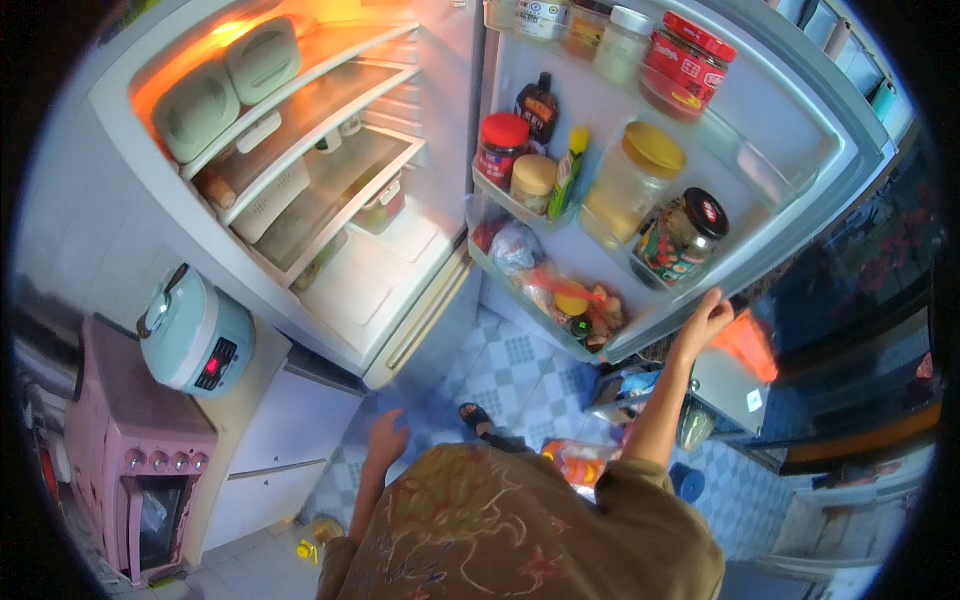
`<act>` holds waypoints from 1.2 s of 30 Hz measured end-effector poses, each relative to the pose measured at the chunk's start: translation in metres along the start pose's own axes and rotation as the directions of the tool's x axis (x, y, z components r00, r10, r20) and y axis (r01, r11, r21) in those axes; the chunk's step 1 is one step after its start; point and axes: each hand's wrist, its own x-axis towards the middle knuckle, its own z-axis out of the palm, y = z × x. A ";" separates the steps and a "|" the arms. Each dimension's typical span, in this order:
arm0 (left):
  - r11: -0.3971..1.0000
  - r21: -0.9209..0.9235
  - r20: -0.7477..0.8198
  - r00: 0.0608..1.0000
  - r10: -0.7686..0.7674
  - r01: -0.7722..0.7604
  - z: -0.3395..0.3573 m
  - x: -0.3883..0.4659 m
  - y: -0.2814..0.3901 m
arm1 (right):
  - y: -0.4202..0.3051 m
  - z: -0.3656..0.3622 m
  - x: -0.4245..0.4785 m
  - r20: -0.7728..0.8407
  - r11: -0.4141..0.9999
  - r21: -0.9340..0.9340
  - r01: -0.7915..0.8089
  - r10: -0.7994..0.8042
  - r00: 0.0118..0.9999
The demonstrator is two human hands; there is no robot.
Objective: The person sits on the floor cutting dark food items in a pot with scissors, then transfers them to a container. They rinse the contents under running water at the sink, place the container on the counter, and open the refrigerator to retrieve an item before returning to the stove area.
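Observation:
An open refrigerator (352, 315) stands before me, its lit compartment to the left and its door (757, 142) swung to the right. My right hand (705, 322) grips the lower outer edge of the door. Beside my body, below the compartment, my left hand (388, 436) hangs loosely with nothing visible in it; it is a little blurred. Two pale green lidded containers (196, 112) fill the top shelf. In the door racks stand a red-labelled jar (686, 67), a yellow-lidded jar (636, 184), a black-lidded jar (684, 236) and a dark sauce bottle (538, 109).
On the left counter sits a light blue rice cooker (199, 334), with a pink oven (142, 465) beside it. Bagged food (562, 296) lies in the lowest door rack. Below the door are an orange bag (746, 345) and a blue round object (686, 482). An oil bottle (309, 551) is on the floor.

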 end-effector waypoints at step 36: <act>0.978 -0.202 0.000 0.998 -0.055 0.054 0.012 -0.109 -0.010 | -0.090 -0.093 -0.145 0.217 0.837 -0.372 0.401 -0.342 0.914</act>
